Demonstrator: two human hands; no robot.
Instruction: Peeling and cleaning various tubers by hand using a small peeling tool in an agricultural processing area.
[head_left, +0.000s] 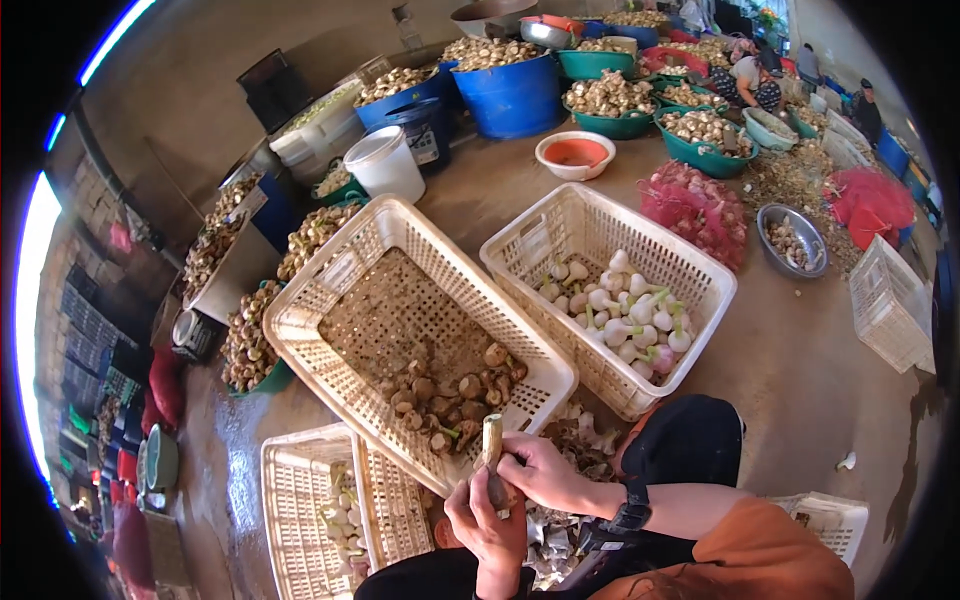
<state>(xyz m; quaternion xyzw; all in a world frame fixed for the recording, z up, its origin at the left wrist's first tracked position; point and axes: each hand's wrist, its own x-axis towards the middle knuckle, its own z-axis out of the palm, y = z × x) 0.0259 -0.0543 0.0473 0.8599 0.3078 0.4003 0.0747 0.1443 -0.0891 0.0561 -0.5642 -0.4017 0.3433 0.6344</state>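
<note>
Garlic bulb (pixel 508 495), lower centre: brownish, partly hidden, thick pale-tan stalk (pixel 492 438) pointing up. Left hand (pixel 488 522): fingers clamped on bulb. Right hand (pixel 548 473): fingers clamped near stalk base.

Light source: white opening (pixel 27 300), nine o'clock, overexposed, blue-violet fringe; narrower bright strip (pixel 115 40), ten o'clock. Interior: moderate daylight, duller toward eleven. Glare: wet floor (pixel 238 455), eight o'clock. Distortion: fisheye, straight edges bowed, black corners. Sharpness: left hand (pixel 488 530) and right hand (pixel 550 475) clear; background people (pixel 750 80), two o'clock, soft, possibly from distance.
</note>
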